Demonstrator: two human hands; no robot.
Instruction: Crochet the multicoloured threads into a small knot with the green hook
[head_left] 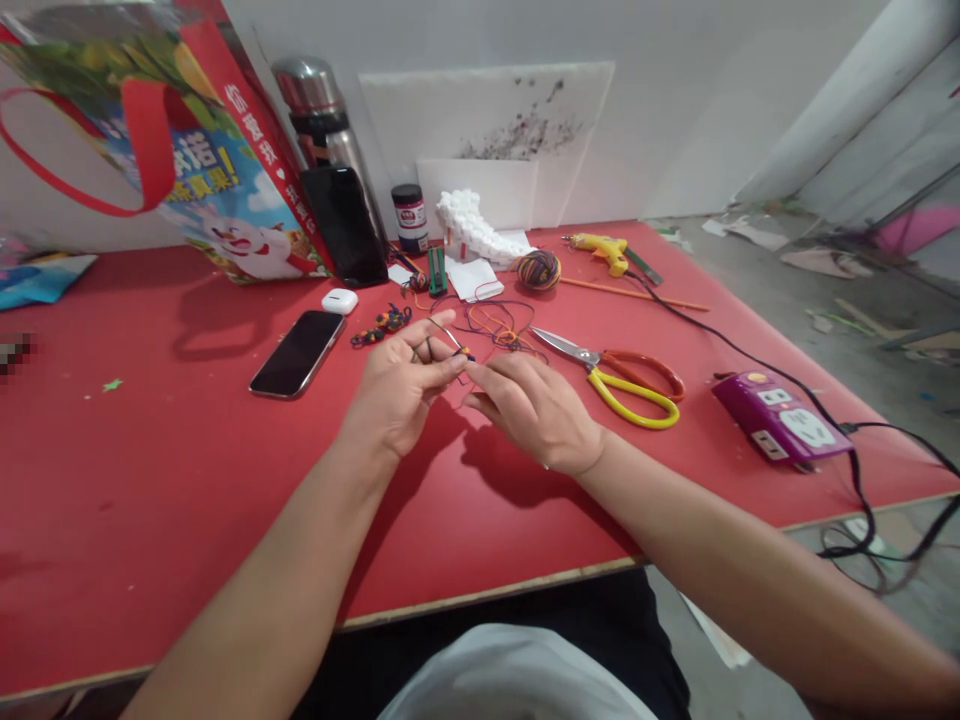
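Note:
Above the red table, my left hand (403, 383) is closed, thumb and fingers pinching a small knotted yarn piece (466, 353) in dark blue and orange. Dark yarn loops round its fingers. A thin, shiny rod like a crochet hook (451, 338) pokes up from the piece; its other end is hidden. My right hand (536, 408) is closed too, its fingertips pressed together at the piece's right side. Loose orange and purple yarn (501, 322) lies just behind the hands, leading toward a multicoloured yarn ball (538, 270). A knotted yarn strip (382, 326) rests behind my left hand.
Yellow-and-orange-handled scissors (634, 385) lie right of my hands. Further right is a purple power socket (780, 418) with black cables. A phone (298, 353) lies left, beside a white earbud case (340, 300). Behind stand a gift bag (255, 235), a flask (315, 95) and a glue gun (600, 250).

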